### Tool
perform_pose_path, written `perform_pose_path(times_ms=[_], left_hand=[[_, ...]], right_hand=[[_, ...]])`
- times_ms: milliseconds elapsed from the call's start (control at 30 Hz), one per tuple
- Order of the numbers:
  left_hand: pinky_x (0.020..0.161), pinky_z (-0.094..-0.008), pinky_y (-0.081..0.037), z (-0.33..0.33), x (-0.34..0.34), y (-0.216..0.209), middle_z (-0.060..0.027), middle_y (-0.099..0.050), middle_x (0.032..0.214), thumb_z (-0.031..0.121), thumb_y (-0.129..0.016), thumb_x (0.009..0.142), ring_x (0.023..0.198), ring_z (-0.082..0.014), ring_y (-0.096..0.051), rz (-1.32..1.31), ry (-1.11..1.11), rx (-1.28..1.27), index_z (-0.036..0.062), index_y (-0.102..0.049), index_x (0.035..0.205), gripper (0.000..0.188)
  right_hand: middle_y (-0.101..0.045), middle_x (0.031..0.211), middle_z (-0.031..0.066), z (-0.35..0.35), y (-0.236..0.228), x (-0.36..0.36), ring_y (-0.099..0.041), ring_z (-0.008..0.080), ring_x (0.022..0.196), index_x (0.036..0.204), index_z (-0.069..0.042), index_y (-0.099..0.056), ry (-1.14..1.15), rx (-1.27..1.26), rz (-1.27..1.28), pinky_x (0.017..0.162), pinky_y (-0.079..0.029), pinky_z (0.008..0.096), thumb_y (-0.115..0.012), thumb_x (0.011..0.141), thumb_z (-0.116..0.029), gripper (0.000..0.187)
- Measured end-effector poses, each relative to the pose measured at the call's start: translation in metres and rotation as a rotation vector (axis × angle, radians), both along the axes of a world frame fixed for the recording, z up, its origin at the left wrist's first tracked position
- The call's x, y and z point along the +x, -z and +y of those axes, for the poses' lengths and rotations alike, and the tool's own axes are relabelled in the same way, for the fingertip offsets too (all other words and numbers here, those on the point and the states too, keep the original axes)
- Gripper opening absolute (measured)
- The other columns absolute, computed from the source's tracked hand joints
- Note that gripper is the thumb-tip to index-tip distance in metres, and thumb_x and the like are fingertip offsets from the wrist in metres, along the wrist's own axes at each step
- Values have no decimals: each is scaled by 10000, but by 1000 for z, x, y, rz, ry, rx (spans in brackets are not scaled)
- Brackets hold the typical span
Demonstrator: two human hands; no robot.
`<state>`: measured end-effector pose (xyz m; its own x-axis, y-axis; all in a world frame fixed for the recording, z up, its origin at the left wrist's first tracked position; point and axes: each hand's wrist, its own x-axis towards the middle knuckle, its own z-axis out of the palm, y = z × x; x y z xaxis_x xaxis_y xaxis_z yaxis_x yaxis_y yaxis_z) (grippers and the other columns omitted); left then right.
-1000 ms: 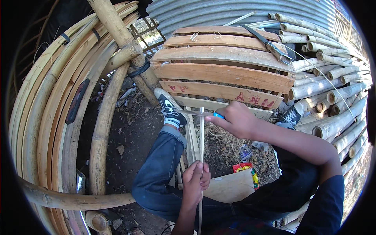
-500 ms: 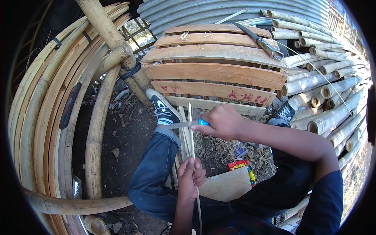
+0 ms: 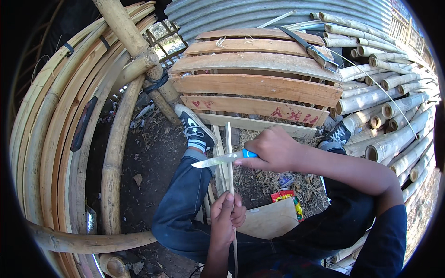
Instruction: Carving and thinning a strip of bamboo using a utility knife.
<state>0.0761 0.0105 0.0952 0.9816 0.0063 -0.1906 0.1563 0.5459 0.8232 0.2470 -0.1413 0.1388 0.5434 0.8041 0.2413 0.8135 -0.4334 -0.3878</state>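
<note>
In the head view, a thin bamboo strip (image 3: 229, 157) is held upright between the knees, pinched near its lower part by the clenched left hand (image 3: 227, 215), while a blue-handled knife (image 3: 221, 159) is grasped in the right hand (image 3: 273, 149), its blade laid across the strip just below the far end. For a clean shaving, the blade is best kept at a shallow angle and drawn away from the lower fingers, with the strip kept steady against the leg (image 3: 185, 194).

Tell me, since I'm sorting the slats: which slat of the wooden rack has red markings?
The lower slat, just above the knife in the right hand; the slats above it are plain.
</note>
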Motion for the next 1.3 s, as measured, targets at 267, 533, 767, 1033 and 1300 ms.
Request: perform_pose_path(times_ms=[267, 533, 767, 1033, 1300], left_hand=[[359, -199, -181, -14, -9, -8, 50, -255, 514, 262, -396, 997, 408, -24, -223, 1, 29, 110, 16, -468, 819, 312], [380, -173, -215, -2, 5, -2, 48, -320, 536, 230, -410, 996, 428, -9, -268, 22, -92, 269, 19, -474, 830, 276], [388, -182, -209, -2, 0, -1, 50, -313, 545, 217, -412, 996, 433, -7, -262, -11, -124, 387, 22, -469, 816, 272], [394, -191, -206, 1, -4, 6, 55, -308, 553, 216, -410, 997, 442, -6, -257, 14, -119, 411, 18, -467, 819, 273], [396, -194, -194, 11, -11, 15, 57, -284, 567, 212, -395, 1001, 445, -13, -243, 102, -112, 300, 24, -457, 820, 268]], right_hand=[[-542, 544, 196, 0, 15, 10, -579, 376, 566, 687, 0, -638, 158, 117, 120, 597, -461, 471, -389, 939, -484, 600], [-493, 500, 191, -5, 1, -5, -552, 368, 521, 663, 6, -604, 42, 163, 160, 548, -440, 445, -412, 934, -478, 587], [-538, 497, 143, 7, 9, -6, -579, 332, 488, 644, -58, -611, -12, 12, -93, 480, -458, 436, -440, 899, -537, 569], [-538, 484, 140, 12, 18, -4, -576, 333, 461, 658, -62, -628, -25, -23, -148, 441, -452, 422, -432, 894, -556, 582], [-554, 509, 140, 13, 18, 19, -597, 333, 507, 641, -80, -617, 108, -122, -159, 469, -456, 429, -402, 899, -571, 595]])
